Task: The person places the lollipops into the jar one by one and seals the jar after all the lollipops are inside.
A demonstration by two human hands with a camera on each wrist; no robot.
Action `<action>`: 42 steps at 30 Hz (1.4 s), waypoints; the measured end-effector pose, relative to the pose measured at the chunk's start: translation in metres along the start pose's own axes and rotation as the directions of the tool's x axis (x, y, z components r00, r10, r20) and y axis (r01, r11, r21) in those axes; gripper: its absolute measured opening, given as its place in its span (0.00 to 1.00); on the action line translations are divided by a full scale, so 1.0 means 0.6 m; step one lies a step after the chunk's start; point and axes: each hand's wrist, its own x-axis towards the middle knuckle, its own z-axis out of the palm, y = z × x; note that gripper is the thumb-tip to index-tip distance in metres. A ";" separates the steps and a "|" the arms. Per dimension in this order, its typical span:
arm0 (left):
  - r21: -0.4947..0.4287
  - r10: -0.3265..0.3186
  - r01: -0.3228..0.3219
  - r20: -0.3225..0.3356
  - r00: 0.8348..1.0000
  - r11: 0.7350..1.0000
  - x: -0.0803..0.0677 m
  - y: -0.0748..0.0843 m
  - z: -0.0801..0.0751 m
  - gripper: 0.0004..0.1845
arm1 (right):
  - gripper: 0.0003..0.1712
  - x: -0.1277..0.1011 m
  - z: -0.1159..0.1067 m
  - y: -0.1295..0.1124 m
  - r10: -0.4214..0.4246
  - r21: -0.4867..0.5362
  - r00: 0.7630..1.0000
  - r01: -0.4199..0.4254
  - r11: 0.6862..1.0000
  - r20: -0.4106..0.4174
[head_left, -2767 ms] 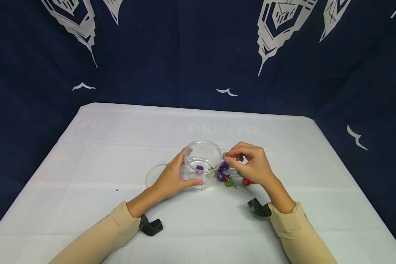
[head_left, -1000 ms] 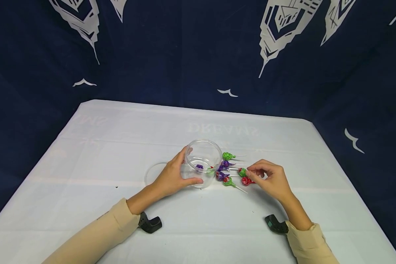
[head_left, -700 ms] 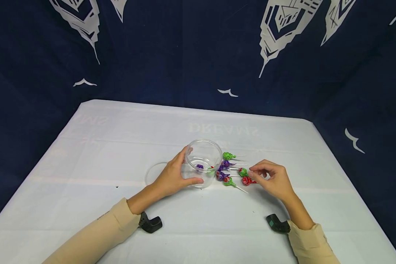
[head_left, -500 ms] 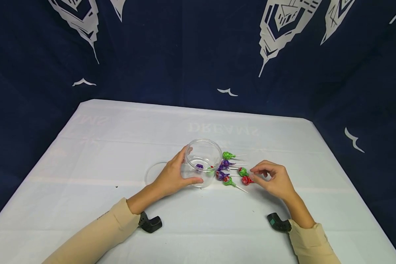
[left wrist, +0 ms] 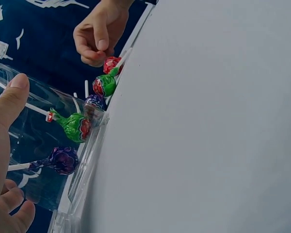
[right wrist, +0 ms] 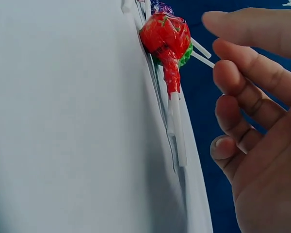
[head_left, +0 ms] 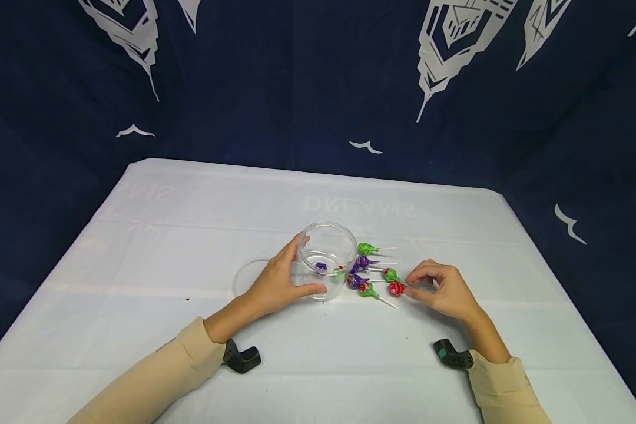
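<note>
My left hand [head_left: 281,277] grips the side of a clear plastic jar [head_left: 327,241] standing upright with its mouth uncovered. Inside it, the left wrist view shows a purple lollipop [left wrist: 63,160] and a green lollipop [left wrist: 76,127], heads down. Just right of the jar lie several wrapped lollipops, among them a green one [head_left: 367,249], a purple one [head_left: 356,281] and a red-and-green one [head_left: 390,275]. My right hand [head_left: 441,288] hovers beside the red lollipop [right wrist: 166,36], its fingers loosely bent and apart from it in the right wrist view.
A clear round lid or ring [head_left: 242,277] lies left of the jar, partly behind the left hand. White cloth covers the table [head_left: 318,365]. A dark blue patterned curtain [head_left: 275,88] hangs behind its far edge.
My right hand has left the green lollipop beside the jar, which now lies on the table. It has come right and nearer to me, by the red lollipop. The left hand stays on the jar.
</note>
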 end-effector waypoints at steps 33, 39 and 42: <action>-0.012 -0.011 0.011 0.012 1.000 1.000 0.000 0.002 -0.002 0.59 | 0.13 -0.010 -0.011 0.032 0.095 -0.081 0.992 -0.087 0.993 0.088; -0.021 -0.015 0.015 0.016 1.000 1.000 0.000 0.001 -0.001 0.59 | 0.14 -0.010 -0.011 0.032 0.109 -0.061 0.989 -0.103 0.993 0.099; -0.021 -0.014 0.014 0.015 1.000 1.000 0.000 0.000 -0.001 0.60 | 0.15 -0.010 -0.010 0.037 0.114 -0.049 0.989 -0.109 0.993 0.097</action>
